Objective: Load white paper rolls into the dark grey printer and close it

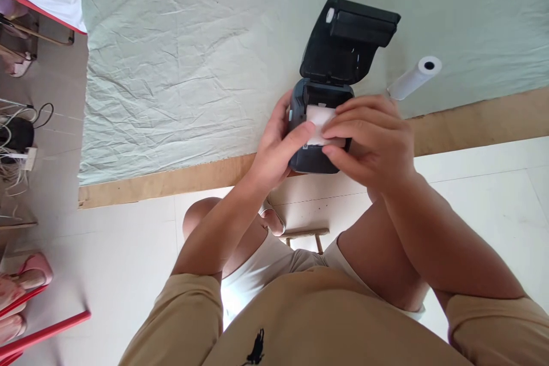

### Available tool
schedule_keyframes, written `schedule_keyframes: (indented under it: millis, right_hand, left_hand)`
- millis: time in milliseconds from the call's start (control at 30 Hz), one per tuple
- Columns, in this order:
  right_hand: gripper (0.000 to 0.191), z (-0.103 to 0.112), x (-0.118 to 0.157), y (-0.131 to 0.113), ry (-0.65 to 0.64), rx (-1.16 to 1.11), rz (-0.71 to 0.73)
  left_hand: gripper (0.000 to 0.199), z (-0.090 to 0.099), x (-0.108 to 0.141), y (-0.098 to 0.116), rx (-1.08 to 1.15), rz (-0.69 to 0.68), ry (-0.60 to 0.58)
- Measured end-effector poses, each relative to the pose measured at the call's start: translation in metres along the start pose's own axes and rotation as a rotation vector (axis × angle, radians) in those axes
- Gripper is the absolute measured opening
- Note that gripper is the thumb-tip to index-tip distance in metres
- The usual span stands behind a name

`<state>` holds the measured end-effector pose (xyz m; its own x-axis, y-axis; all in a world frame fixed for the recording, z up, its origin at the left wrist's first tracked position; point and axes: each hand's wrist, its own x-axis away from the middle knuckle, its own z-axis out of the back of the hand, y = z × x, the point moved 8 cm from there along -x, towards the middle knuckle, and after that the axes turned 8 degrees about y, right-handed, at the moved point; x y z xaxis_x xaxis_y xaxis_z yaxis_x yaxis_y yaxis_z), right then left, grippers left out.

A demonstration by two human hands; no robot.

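A small black receipt printer (pixel 315 160) is held at the table's front edge, its lid (pixel 355 40) swung up and away from me. My left hand (pixel 278 143) wraps around the printer's left side, with the thumb resting on a white paper roll (pixel 316 120) inside the paper bay. From the right, my right hand (pixel 371 140) reaches over the bay, its fingers bent and pinching at the paper. Those fingers hide the roll's right part. A second white paper roll (pixel 414 77) lies on the cloth to the right of the printer.
A wrinkled pale green cloth (pixel 171 68) covers the table, leaving a wooden edge (pixel 171 186) bare along the front. Cables and a black object (pixel 17 131) lie on the floor at left. Red chair legs (pixel 47 331) and another person's pink shoe (pixel 36 269) are at lower left.
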<state>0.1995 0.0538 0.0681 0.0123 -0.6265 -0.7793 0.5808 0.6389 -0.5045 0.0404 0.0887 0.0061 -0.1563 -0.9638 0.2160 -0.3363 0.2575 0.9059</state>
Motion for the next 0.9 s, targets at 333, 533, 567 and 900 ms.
schedule_keyframes:
  millis: [333,533,567,900]
  right_hand:
    - [0.054,0.016,0.007,0.046,0.177,-0.119,-0.278]
    - [0.050,0.021,0.015,0.059,0.297,-0.141,-0.316]
    - [0.048,0.020,0.017,0.061,0.281,-0.121,-0.345]
    - [0.074,-0.011,0.024,0.064,-0.263,-0.315,-0.641]
  left_hand:
    - [0.107,0.000,-0.003,-0.001,-0.046,-0.015,-0.018]
    - [0.106,0.005,-0.002,-0.005,-0.038,0.004,0.018]
    - [0.106,0.006,-0.002,-0.005,-0.041,0.000,0.018]
    - [0.066,0.001,-0.005,-0.007,-0.041,0.020,-0.036]
